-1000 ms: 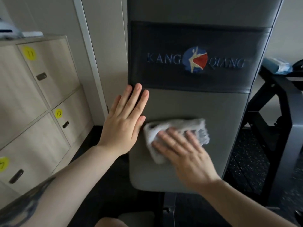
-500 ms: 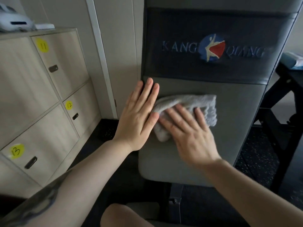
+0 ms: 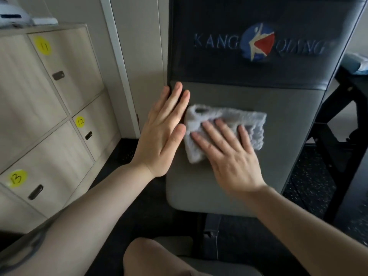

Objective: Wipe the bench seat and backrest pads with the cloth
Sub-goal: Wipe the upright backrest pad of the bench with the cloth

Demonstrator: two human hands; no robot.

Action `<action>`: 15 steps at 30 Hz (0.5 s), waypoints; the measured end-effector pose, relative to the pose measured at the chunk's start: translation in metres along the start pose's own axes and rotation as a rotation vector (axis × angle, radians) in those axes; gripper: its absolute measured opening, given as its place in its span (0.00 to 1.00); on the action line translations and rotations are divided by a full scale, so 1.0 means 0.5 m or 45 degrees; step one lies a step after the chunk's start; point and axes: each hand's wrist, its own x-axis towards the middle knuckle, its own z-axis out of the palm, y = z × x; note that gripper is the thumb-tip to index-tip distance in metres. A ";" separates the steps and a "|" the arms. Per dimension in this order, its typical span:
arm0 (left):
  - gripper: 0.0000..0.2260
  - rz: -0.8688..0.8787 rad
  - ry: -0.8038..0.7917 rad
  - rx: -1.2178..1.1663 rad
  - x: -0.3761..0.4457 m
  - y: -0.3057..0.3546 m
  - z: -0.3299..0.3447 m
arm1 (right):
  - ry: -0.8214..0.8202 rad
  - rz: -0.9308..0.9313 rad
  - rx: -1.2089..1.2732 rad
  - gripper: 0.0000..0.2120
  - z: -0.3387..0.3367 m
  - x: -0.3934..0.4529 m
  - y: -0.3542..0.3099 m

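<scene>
Cloth [image 3: 227,128] flat on lower grey part of backrest pad [image 3: 288,140], under right hand [image 3: 229,154]. Right hand open, fingers spread, palm pressing cloth, nothing gripped. Since 1 s ago: cloth moved up pad, then back down slightly (stroke reversing). Left hand [image 3: 163,132] open, flat on pad's left edge, bracing, unchanged. Judgement: backrest wiping mid-way; dark logo band [image 3: 219,62] and seat pad [image 3: 175,248] likely untouched.

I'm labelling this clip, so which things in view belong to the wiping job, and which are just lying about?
Job:
cloth
backrest pad
right hand, flat on the cloth
left hand, flat on the pad's edge

Lying about:
numbered lockers
black frame
</scene>
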 end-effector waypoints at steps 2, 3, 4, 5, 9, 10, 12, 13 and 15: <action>0.30 -0.011 -0.008 -0.005 0.001 -0.001 0.003 | 0.088 0.188 0.050 0.32 0.004 0.023 -0.032; 0.30 -0.012 -0.009 0.013 0.000 -0.002 0.005 | 0.087 0.247 0.086 0.33 0.014 0.027 -0.059; 0.30 -0.012 -0.008 0.041 -0.001 -0.001 0.007 | 0.050 0.233 0.103 0.34 0.031 0.020 -0.083; 0.29 -0.011 -0.012 0.074 -0.002 0.000 0.008 | -0.016 0.121 0.085 0.37 0.051 0.003 -0.100; 0.25 -0.014 -0.023 0.292 -0.005 -0.006 0.007 | -0.297 -0.513 -0.253 0.39 0.089 -0.097 -0.073; 0.25 -0.014 -0.021 0.374 -0.006 -0.012 0.009 | -0.271 -0.509 -0.271 0.38 0.081 -0.101 -0.050; 0.25 -0.012 -0.023 0.512 -0.005 -0.018 0.017 | -0.172 -0.333 -0.210 0.35 0.056 -0.079 -0.014; 0.26 -0.016 -0.029 0.538 -0.003 -0.017 0.023 | -0.128 -0.236 -0.164 0.34 0.046 -0.061 -0.007; 0.26 -0.032 -0.044 0.521 0.001 -0.012 0.034 | -0.074 -0.099 -0.089 0.31 0.040 -0.040 -0.018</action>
